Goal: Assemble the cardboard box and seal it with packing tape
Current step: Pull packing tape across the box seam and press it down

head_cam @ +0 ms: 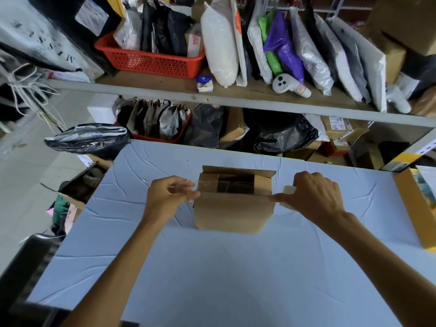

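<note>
Left hand pinches clear tape end just left of cardboard box, right hand grips tape roll just right, strip apparently spanning its top.

A parcel stockroom: a shelf is holding bagged parcels and a red basket, with cardboard boxes crowding underneath.

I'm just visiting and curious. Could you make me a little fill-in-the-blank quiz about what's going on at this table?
1. The left hand pinches a strip of clear ___ beside the cardboard box.
2. The right hand grips the roll on the box's ___ side.
3. The basket on the upper shelf is ___.
Missing words: tape; right; red.
</note>
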The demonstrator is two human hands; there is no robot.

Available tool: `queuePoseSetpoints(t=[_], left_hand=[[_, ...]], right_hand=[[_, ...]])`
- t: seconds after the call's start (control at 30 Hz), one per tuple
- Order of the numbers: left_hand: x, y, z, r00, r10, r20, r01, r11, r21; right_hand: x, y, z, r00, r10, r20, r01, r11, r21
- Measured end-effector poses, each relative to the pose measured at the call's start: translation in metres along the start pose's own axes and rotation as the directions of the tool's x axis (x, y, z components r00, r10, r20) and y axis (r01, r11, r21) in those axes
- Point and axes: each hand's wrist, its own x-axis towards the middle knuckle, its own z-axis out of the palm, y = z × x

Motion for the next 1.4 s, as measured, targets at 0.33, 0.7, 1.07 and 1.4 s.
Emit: queuePoseSetpoints(t=[0.33, 0.7, 1.07, 1.4], left_hand=[[-0.004, -0.014, 0.018, 0.990, 0.112, -0.082, -0.118, 0.990, -0.072], [0.003, -0.022, 0.017, 0.986, 0.158, -0.050, -0.161, 0.985, -0.064], [0.015, -0.025, 0.020, 0.987, 0.150, -0.053, -0.154, 0.985, -0.077], [0.024, -0.025, 0.030, 0.984, 0.155, -0.090, -0.164, 0.982, -0.097]], right_hand=[[-0.003, -0.003, 0.005, 1.000, 0.009, -0.016, -0.010, 1.000, -0.024], [0.005, -0.003, 0.008, 0.998, -0.050, 0.036, 0.051, 0.998, -0.026], [0.036, 0.008, 0.006, 0.964, -0.223, 0.147, 0.206, 0.971, 0.120], [0.046, 0.012, 0.015, 0.968, -0.212, 0.134, 0.188, 0.967, 0.169]])
